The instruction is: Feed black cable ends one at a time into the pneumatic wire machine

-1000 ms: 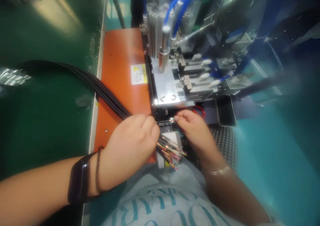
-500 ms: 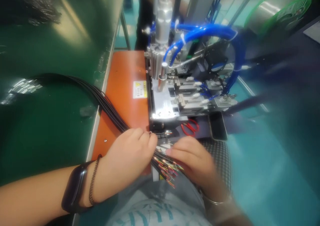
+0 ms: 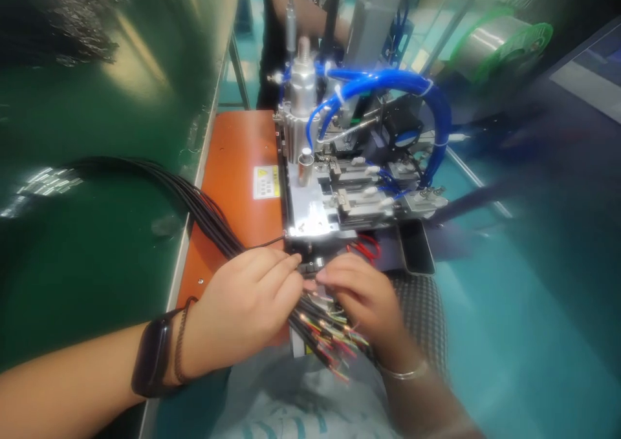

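My left hand (image 3: 257, 297) is closed around a bundle of black cables (image 3: 213, 222). Past its fingers fan out the stripped cable ends (image 3: 330, 335), with red, yellow and pale wires showing. My right hand (image 3: 363, 293) is closed in a pinch just above these ends, close to the left fingertips; what it holds is too small to make out. Behind both hands stands a bench machine (image 3: 313, 203) with a metal cylinder and looped blue air hoses (image 3: 388, 80). One black cable stands apart from the bundle, between the left hand and the machine's front edge.
Under the machine lies an orange base plate (image 3: 237, 161), beside a green table (image 3: 97, 245) on the left. A phone (image 3: 416, 248) and red-handled tool (image 3: 366, 248) sit to the right. A wire spool (image 3: 499, 44) and another person's arm (image 3: 295, 6) are farther back.
My right hand has moved slightly left and up, nearer the left fingertips. A single cable now stands out from the bundle. The view has shifted a little.
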A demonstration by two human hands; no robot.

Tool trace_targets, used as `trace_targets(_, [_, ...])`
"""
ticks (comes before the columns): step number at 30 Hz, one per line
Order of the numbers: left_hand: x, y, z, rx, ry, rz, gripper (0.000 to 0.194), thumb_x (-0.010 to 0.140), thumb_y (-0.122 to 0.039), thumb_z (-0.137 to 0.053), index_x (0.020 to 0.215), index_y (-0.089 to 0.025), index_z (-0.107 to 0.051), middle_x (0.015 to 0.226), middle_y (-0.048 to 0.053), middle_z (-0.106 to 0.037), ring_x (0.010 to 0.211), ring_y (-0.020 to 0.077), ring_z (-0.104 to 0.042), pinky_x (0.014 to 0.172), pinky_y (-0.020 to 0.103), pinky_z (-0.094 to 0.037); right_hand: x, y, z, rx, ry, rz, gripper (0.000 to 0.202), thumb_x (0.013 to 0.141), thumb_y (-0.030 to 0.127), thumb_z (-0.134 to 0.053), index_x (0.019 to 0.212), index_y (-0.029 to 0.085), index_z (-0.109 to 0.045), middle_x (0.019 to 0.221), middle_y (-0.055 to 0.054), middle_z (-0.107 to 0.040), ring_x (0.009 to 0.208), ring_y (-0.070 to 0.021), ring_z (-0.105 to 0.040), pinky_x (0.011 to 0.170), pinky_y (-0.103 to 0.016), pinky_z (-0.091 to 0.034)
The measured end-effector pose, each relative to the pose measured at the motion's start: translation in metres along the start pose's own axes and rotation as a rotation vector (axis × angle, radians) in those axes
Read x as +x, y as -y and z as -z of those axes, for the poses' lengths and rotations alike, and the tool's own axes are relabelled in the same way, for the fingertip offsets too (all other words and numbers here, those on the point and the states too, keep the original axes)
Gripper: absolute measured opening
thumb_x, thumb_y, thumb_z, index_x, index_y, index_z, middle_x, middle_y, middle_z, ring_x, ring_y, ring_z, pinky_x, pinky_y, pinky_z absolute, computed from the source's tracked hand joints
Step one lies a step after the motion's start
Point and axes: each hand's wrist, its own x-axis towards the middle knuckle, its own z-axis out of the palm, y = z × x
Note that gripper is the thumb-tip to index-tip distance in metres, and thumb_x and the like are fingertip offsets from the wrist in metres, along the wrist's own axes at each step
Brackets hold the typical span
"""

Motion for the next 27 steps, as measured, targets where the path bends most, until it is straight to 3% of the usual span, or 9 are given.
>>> trace_targets(2, [-0.001, -0.006, 0.001, -0.049, -0.024, 0.032, 0.017, 0.085, -0.016, -0.049, 0.082, -0.010, -0.064, 0.100, 0.011, -0.069, 0.093, 0.0246, -0.061, 0.086, 0.040, -0.051, 0.000, 0.002, -0.002, 0.031, -0.012, 0.000, 0.029, 0.084, 0.006, -0.053, 0.101, 0.026, -0.066, 0.091, -0.003, -0.069, 0.087, -0.0165, -0.062, 0.077, -0.034, -0.051])
trace_targets(4, [-0.003, -0.009, 0.000, -0.114, 0.008, 0.094, 0.016, 0.085, -0.020, -0.049, 0.082, -0.012, -0.063, 0.090, 0.009, -0.069, 0.083, 0.0223, -0.062, 0.076, 0.038, -0.052, 0.000, 0.004, -0.003, 0.063, -0.009, 0.013, 0.028, 0.083, 0.005, -0.055, 0.099, 0.026, -0.067, 0.090, -0.003, -0.069, 0.086, -0.0161, -0.062, 0.078, -0.034, -0.051])
trace_targets(8, [-0.005, -0.009, -0.002, -0.173, 0.088, 0.134, 0.027, 0.086, -0.025, -0.047, 0.107, -0.013, -0.058, 0.082, 0.006, -0.067, 0.070, 0.0208, -0.060, 0.059, 0.036, -0.049, -0.001, 0.007, -0.005, 0.076, -0.054, 0.005, 0.028, 0.084, 0.006, -0.054, 0.098, 0.026, -0.067, 0.088, -0.002, -0.070, 0.084, -0.0160, -0.063, 0.076, -0.034, -0.052])
trace_targets(17, [-0.006, -0.004, -0.019, -0.146, 0.138, 0.172, 0.024, 0.082, -0.020, -0.050, 0.102, -0.015, -0.060, 0.087, 0.006, -0.067, 0.076, 0.0217, -0.060, 0.064, 0.035, -0.045, -0.006, 0.004, -0.019, -0.028, -0.315, -0.304, 0.013, 0.081, 0.016, -0.063, 0.090, 0.025, -0.066, 0.086, -0.002, -0.069, 0.079, -0.0162, -0.065, 0.074, -0.032, -0.054])
trace_targets(21, [-0.005, -0.001, -0.019, -0.102, 0.083, 0.194, 0.017, 0.086, -0.021, -0.048, 0.095, -0.015, -0.062, 0.082, 0.005, -0.065, 0.074, 0.0198, -0.059, 0.063, 0.033, -0.044, -0.006, 0.007, -0.022, -0.106, -0.412, -0.266, 0.016, 0.080, 0.015, -0.064, 0.090, 0.027, -0.068, 0.089, -0.002, -0.069, 0.085, -0.0177, -0.064, 0.080, -0.034, -0.052])
trace_targets(23, [-0.005, 0.000, -0.018, -0.072, 0.066, 0.199, 0.016, 0.087, -0.021, -0.047, 0.092, -0.014, -0.061, 0.079, 0.005, -0.064, 0.073, 0.0193, -0.059, 0.063, 0.032, -0.044, -0.007, 0.010, -0.022, -0.134, -0.398, -0.206, 0.016, 0.080, 0.014, -0.064, 0.088, 0.027, -0.069, 0.087, -0.002, -0.068, 0.084, -0.0185, -0.063, 0.078, -0.035, -0.052])
trace_targets(27, [-0.003, 0.002, -0.017, -0.038, 0.032, 0.192, 0.015, 0.088, -0.020, -0.047, 0.084, -0.014, -0.060, 0.077, 0.005, -0.062, 0.072, 0.0186, -0.057, 0.063, 0.032, -0.043, -0.006, 0.015, -0.021, -0.096, -0.186, -0.159, 0.013, 0.083, 0.019, -0.061, 0.089, 0.025, -0.071, 0.084, -0.003, -0.069, 0.079, -0.0184, -0.062, 0.071, -0.034, -0.052])
